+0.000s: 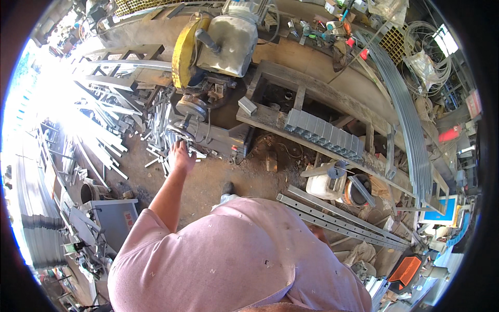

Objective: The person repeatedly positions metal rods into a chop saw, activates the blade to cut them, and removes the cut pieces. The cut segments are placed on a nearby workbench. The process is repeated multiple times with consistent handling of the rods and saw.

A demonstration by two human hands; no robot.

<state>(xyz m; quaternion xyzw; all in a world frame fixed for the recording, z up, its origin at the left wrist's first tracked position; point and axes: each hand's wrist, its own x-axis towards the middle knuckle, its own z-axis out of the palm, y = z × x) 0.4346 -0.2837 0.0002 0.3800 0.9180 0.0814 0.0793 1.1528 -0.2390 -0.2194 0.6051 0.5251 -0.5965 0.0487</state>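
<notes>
My left hand reaches forward to the handwheel on the front of a cut-off saw. Its fingertips meet the wheel's lower rim in the picture; whether they grip it I cannot tell. Above the wheel sit the saw's yellow blade guard and grey housing with a black handle. Only a sliver of my right hand shows at my right side, mostly hidden by my shirt. To the saw's right, a row of short square metal tubes lies on a steel frame bench, with one loose tube piece nearer the saw.
Metal offcuts heap on the floor left of the saw. A grey metal cabinet stands at left. Perforated steel channels lie to my right, near a white plastic jug. Long metal profiles stretch along the far right.
</notes>
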